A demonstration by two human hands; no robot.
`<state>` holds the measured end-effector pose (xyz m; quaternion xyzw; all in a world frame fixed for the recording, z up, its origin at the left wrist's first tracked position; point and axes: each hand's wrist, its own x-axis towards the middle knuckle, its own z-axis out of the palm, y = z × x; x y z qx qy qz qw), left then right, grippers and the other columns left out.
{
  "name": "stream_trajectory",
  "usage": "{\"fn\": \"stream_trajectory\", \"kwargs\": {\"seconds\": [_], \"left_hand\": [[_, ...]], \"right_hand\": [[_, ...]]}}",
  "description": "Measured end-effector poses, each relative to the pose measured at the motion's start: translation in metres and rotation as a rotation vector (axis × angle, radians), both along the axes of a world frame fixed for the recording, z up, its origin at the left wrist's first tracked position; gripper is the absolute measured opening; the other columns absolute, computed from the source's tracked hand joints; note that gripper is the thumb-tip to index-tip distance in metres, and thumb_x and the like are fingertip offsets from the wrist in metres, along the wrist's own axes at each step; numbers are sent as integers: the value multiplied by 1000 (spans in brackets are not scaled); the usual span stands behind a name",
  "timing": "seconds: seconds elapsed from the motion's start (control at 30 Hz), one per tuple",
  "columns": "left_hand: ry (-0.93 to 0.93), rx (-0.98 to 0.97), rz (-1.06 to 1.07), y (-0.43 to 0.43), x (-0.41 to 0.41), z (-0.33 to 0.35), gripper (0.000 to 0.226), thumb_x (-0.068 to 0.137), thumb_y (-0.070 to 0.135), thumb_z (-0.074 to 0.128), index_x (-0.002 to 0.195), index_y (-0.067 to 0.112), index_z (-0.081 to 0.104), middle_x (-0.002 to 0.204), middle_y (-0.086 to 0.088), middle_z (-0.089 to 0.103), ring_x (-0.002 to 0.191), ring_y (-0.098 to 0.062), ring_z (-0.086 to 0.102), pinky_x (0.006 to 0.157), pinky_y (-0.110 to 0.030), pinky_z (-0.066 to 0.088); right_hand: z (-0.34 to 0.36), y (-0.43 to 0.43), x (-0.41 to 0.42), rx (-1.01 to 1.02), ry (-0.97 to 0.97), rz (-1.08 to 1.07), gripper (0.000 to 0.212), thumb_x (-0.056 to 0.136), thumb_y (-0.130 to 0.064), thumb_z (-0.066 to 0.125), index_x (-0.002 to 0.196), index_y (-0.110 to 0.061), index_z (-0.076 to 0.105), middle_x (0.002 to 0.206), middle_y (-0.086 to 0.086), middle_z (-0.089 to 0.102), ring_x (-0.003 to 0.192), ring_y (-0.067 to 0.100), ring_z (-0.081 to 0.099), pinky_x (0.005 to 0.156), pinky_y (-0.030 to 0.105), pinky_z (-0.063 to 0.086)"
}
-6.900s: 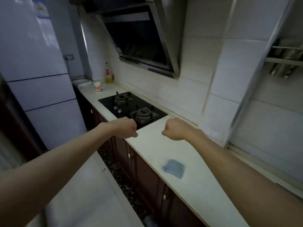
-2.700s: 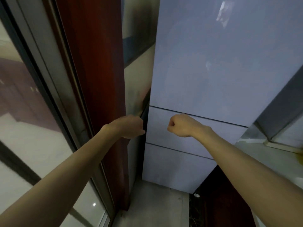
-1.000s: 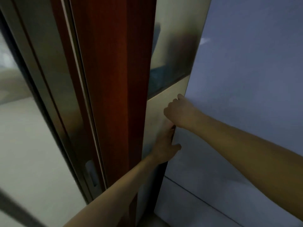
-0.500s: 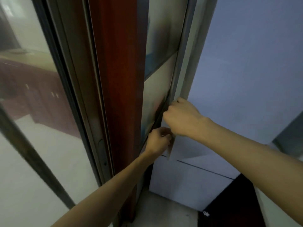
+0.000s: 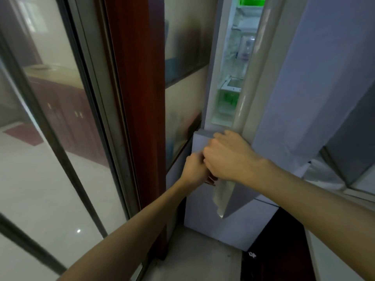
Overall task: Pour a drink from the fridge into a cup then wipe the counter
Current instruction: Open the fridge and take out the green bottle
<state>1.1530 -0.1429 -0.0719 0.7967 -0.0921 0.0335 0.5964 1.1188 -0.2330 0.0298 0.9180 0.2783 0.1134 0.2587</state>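
Observation:
The pale blue fridge [image 5: 233,226] stands ahead with its upper door [image 5: 304,82] swung partly out. Through the gap I see the lit inside with white shelves and a green-tinted clear box [image 5: 228,97]. My right hand [image 5: 229,157] grips the door's lower left edge with curled fingers. My left hand [image 5: 194,168] is just below and left of it, fingers curled at the same edge and partly hidden by the right hand. No drink or cup is clearly visible.
A red-brown wooden door post [image 5: 138,98] stands close on the left of the fridge. Beyond it is a sliding glass door [image 5: 50,118]. Dark cabinet fronts [image 5: 278,250] and a strip of light counter [image 5: 332,260] lie at the lower right.
The upper fridge door has swung further out, and the lit inside now shows. Both hands have stayed on the door's edge.

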Motion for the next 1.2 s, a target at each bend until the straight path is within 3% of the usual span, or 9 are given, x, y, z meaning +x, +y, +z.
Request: {"fn": "stream_trajectory", "kwargs": {"seconds": [0.13,0.33,0.43,0.63,0.73,0.87,0.97,1.07,1.2], "left_hand": [[-40,125,-88,-15,-25,3,28,88,-4,51,67,8,65,52,0,66,52,-21,68,50,-38,59],[-161,422,-286,-29,-44,11,31,80,-1,57,58,20,61,56,2,65,55,-18,68,58,-36,60],[-230,552,-366,-41,-48,13,18,82,7,60,65,8,65,62,-2,67,60,-17,67,63,-33,57],[-362,643,-345,-63,-50,33,41,87,4,57,55,26,44,56,17,48,51,-2,45,53,-14,30],[-362,700,-362,-65,-40,34,19,93,11,53,87,14,70,83,2,71,67,-5,57,60,-13,35],[-338,797,-421,-70,-25,30,22,95,19,52,108,16,69,99,0,71,84,-14,63,73,-25,49],[-314,822,-472,-81,-12,24,22,95,22,51,109,16,67,102,-2,70,87,-15,63,80,-29,52],[-322,822,-527,-92,1,20,22,95,22,52,109,17,67,105,-2,70,90,-16,62,82,-29,50],[-329,846,-596,-103,22,18,22,96,24,52,111,19,66,108,-1,68,93,-16,61,82,-28,50]], "right_hand": [[-1,-25,-26,47,11,9,18,98,-23,49,101,-17,65,109,3,59,106,22,49,74,33,27],[1,-58,-69,97,28,-40,13,94,-29,54,85,-25,63,91,-2,65,70,19,49,56,30,28],[7,-67,-82,119,27,-128,18,97,-22,48,89,-22,64,89,-1,67,62,19,44,46,29,19],[10,-85,-93,274,16,-306,19,96,-15,44,103,-18,61,103,3,65,91,24,65,65,32,36],[-1,-98,-87,312,29,-379,16,95,-18,47,104,-17,60,106,4,64,93,26,64,66,33,38],[-25,-120,-73,340,74,-448,22,96,-20,46,112,-13,57,115,7,59,100,26,62,71,35,41],[-58,-141,-59,399,132,-454,43,95,-29,47,132,-7,42,135,12,45,120,28,48,95,35,40],[-81,-158,-45,515,217,-558,75,96,-42,48,150,-1,15,157,17,16,145,30,20,116,36,23],[-92,-167,-35,606,223,-676,85,97,-39,49,152,-1,-3,161,17,3,150,28,6,120,34,12]]}}
